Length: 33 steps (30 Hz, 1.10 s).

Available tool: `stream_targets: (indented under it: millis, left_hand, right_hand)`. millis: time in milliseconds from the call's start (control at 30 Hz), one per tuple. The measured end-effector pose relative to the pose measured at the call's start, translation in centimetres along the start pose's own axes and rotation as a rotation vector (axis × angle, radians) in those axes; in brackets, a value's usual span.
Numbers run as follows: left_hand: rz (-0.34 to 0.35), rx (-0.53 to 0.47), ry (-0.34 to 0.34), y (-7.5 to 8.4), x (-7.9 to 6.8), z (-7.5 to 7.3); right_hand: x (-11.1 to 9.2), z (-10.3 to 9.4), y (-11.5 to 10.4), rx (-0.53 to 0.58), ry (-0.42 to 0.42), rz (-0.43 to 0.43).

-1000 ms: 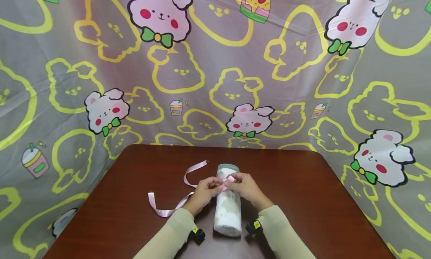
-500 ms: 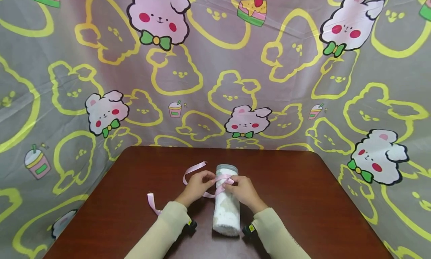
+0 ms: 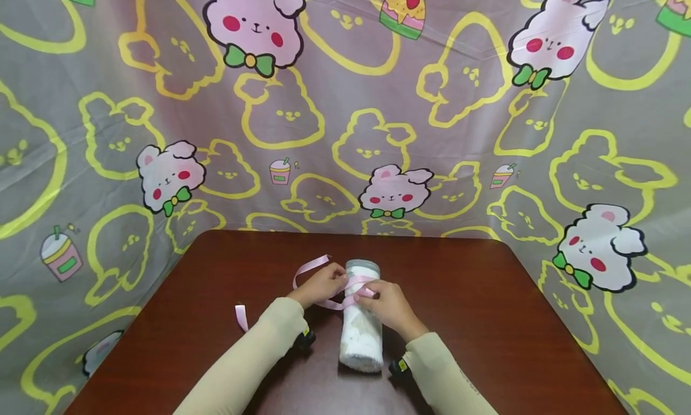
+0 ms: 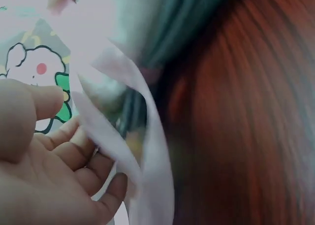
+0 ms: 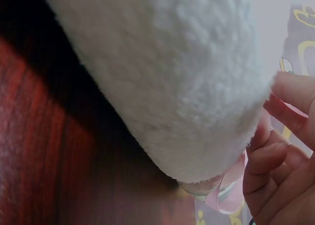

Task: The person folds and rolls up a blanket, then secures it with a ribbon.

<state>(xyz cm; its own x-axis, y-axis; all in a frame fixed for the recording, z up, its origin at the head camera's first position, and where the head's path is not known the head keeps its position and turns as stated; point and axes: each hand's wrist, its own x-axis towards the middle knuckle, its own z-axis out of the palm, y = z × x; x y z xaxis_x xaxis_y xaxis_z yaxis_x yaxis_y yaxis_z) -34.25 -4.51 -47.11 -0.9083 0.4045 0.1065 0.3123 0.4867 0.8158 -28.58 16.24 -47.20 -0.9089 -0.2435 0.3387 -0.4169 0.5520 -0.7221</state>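
A white fuzzy rolled towel [image 3: 361, 340] with a grey-green far end lies lengthwise on the table, wrapped by a pink ribbon [image 3: 349, 300] near that end. My right hand [image 3: 391, 307] pinches a short pink fold of the ribbon on top of the roll; in the right wrist view, thumb and fingers of the right hand [image 5: 280, 171] meet beside the white pile. At the roll's left side is my left hand [image 3: 322, 284]. Close up, the left hand [image 4: 64, 161] has its thumb apart from loosely bent fingers, with ribbon strips [image 4: 155, 151] running against and past the fingertips.
The dark red-brown table [image 3: 475, 319] has rounded far corners. A loose ribbon tail [image 3: 240, 316] lies to the left, partly behind the left sleeve, and another tail [image 3: 310, 264] curls beyond the left hand. A cartoon-print curtain [image 3: 335, 97] surrounds the table.
My left hand first drew away to the left from the knot area, then moved farther up along the roll's left side. The right hand stays at the ribbon. More of the left tail is now covered.
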Motion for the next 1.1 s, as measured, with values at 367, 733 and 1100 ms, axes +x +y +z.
stream_targets:
  millis: [367,733,1100]
  left_hand:
    - [-0.117,-0.569,0.040,2.0,0.9,-0.4]
    - [-0.140,-0.705,0.040,2.8,-0.4,-1.1]
    - [-0.212,-0.532,-0.182,0.8,-3.3,-3.8]
  right_hand:
    - [0.0,0.2,0.2,-0.026,-0.003,-0.055]
    - [0.0,0.2,-0.1,-0.037,-0.034,-0.039]
    - [1.0,-0.2,-0.2,0.029,-0.070,0.044]
